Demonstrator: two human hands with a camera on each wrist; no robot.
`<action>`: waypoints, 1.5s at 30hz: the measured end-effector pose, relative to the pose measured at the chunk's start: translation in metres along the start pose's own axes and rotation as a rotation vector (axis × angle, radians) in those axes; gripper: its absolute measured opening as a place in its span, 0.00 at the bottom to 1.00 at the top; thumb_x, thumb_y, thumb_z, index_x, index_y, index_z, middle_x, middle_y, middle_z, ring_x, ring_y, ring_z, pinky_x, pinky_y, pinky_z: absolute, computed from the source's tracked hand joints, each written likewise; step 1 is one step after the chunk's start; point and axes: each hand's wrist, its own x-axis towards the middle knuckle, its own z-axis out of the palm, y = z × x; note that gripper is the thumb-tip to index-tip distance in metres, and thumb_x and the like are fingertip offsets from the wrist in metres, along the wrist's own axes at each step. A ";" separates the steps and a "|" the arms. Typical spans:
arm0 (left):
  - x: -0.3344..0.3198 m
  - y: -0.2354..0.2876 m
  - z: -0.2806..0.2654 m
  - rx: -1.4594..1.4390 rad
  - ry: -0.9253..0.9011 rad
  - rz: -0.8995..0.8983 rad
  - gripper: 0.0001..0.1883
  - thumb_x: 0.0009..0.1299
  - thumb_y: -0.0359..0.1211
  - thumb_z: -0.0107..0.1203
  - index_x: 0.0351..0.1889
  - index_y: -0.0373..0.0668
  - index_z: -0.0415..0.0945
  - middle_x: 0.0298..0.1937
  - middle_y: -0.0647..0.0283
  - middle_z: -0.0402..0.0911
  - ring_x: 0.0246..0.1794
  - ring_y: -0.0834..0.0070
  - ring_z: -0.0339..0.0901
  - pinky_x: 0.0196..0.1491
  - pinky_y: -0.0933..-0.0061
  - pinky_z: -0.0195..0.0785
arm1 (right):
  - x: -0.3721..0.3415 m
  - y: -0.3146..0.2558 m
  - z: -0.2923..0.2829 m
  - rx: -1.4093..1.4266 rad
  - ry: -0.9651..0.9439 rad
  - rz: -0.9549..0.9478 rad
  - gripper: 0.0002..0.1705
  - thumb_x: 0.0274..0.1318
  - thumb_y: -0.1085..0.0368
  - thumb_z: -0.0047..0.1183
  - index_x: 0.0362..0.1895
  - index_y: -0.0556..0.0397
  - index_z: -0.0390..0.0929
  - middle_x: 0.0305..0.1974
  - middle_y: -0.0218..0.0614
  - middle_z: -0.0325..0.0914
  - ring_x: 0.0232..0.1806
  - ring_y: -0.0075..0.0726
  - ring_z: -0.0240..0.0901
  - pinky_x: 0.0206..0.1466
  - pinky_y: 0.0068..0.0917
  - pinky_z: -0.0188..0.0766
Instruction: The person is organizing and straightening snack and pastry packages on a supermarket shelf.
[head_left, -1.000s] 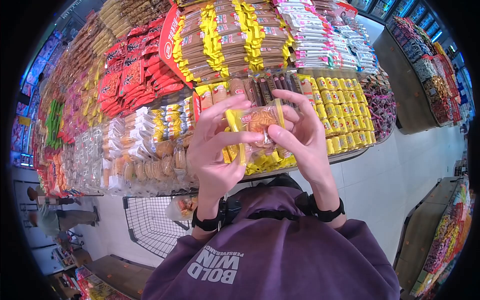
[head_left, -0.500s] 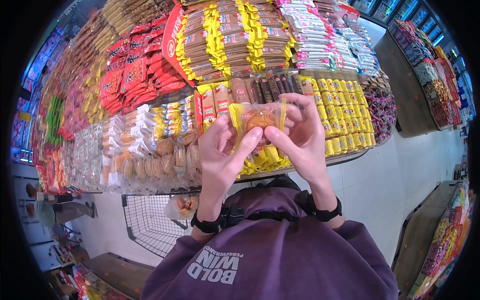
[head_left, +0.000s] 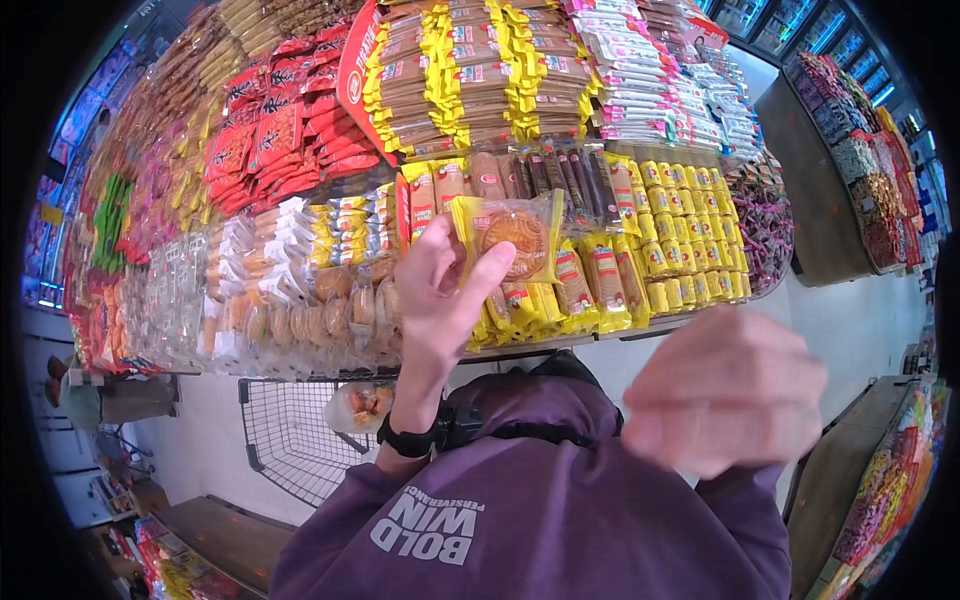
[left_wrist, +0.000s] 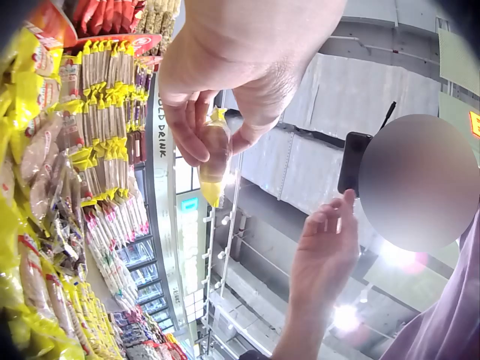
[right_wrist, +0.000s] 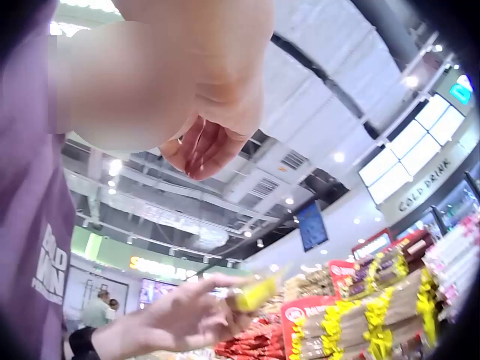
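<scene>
In the head view the left hand (head_left: 435, 295) pinches a clear and yellow wrapped round cake (head_left: 525, 235), thumb across its front, above the snack display. The left wrist view shows the packet (left_wrist: 216, 154) edge-on between thumb and fingers of the left hand (left_wrist: 240, 67). Away from the packet, the right hand (head_left: 725, 392) is a blur over the right side of the purple top. It holds nothing in the left wrist view, where the right hand (left_wrist: 322, 255) has loosely bent fingers near the blurred head.
Yellow-ended packets (head_left: 605, 285) and small yellow rolls (head_left: 690, 230) lie on the display just beyond the hands. Red packets (head_left: 275, 140) are piled at the left. A wire cart (head_left: 295, 435) with a bagged item (head_left: 362, 405) stands below the display's edge.
The right hand has let go of the packet and moved right and down towards the body. The left hand still holds the packet, now alone.
</scene>
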 end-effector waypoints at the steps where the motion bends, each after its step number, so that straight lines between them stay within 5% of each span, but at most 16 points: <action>1: 0.000 0.000 0.000 -0.006 -0.007 0.023 0.21 0.68 0.23 0.60 0.58 0.29 0.69 0.48 0.60 0.82 0.47 0.82 0.77 0.52 0.80 0.68 | 0.007 -0.017 0.001 0.029 -0.024 -0.005 0.05 0.47 0.73 0.60 0.32 0.56 0.82 0.25 0.37 0.80 0.25 0.32 0.76 0.27 0.24 0.72; 10: -0.003 0.004 -0.005 0.123 0.032 0.029 0.16 0.67 0.22 0.60 0.53 0.32 0.73 0.41 0.68 0.79 0.40 0.88 0.73 0.46 0.83 0.66 | 0.038 -0.089 0.005 0.051 -0.093 0.266 0.07 0.60 0.65 0.53 0.36 0.49 0.83 0.22 0.31 0.78 0.20 0.28 0.72 0.25 0.24 0.74; 22: 0.000 0.011 0.002 0.090 0.014 0.013 0.18 0.66 0.21 0.60 0.54 0.32 0.72 0.44 0.64 0.80 0.46 0.83 0.77 0.52 0.80 0.68 | 0.018 -0.085 -0.006 0.039 0.010 0.150 0.11 0.65 0.63 0.51 0.50 0.46 0.78 0.23 0.31 0.78 0.19 0.26 0.72 0.22 0.21 0.72; 25: -0.003 0.013 -0.001 0.175 -0.027 0.078 0.20 0.66 0.20 0.61 0.56 0.31 0.71 0.49 0.60 0.79 0.51 0.79 0.77 0.55 0.77 0.68 | 0.004 -0.043 0.002 -0.002 0.099 -0.057 0.06 0.55 0.69 0.57 0.39 0.50 0.78 0.24 0.31 0.79 0.21 0.26 0.75 0.22 0.19 0.68; 31: 0.000 0.010 -0.001 0.095 -0.143 0.296 0.24 0.63 0.17 0.61 0.58 0.32 0.72 0.56 0.56 0.77 0.55 0.71 0.76 0.58 0.72 0.69 | -0.013 0.048 0.008 -0.405 0.043 0.096 0.31 0.39 0.70 0.72 0.52 0.58 0.76 0.44 0.44 0.83 0.45 0.43 0.78 0.47 0.34 0.72; 34: 0.002 0.013 0.000 0.230 -0.167 0.409 0.25 0.57 0.13 0.58 0.54 0.34 0.75 0.53 0.55 0.79 0.55 0.66 0.78 0.58 0.69 0.70 | -0.021 0.053 0.017 -0.266 0.036 0.326 0.29 0.37 0.70 0.72 0.50 0.55 0.80 0.45 0.36 0.83 0.45 0.42 0.78 0.47 0.33 0.73; 39: 0.009 0.015 -0.001 0.348 -0.155 0.563 0.27 0.44 0.10 0.52 0.44 0.38 0.82 0.48 0.55 0.82 0.54 0.59 0.79 0.56 0.65 0.72 | -0.029 0.057 0.020 -0.295 -0.040 0.205 0.23 0.36 0.76 0.68 0.44 0.53 0.83 0.46 0.36 0.83 0.44 0.41 0.77 0.46 0.32 0.74; 45: 0.012 0.016 -0.005 0.378 -0.178 0.627 0.28 0.42 0.11 0.51 0.41 0.42 0.85 0.48 0.56 0.83 0.54 0.59 0.79 0.56 0.64 0.73 | -0.032 0.058 0.023 -0.317 -0.024 0.166 0.24 0.32 0.77 0.68 0.41 0.53 0.83 0.46 0.36 0.83 0.43 0.42 0.77 0.45 0.32 0.74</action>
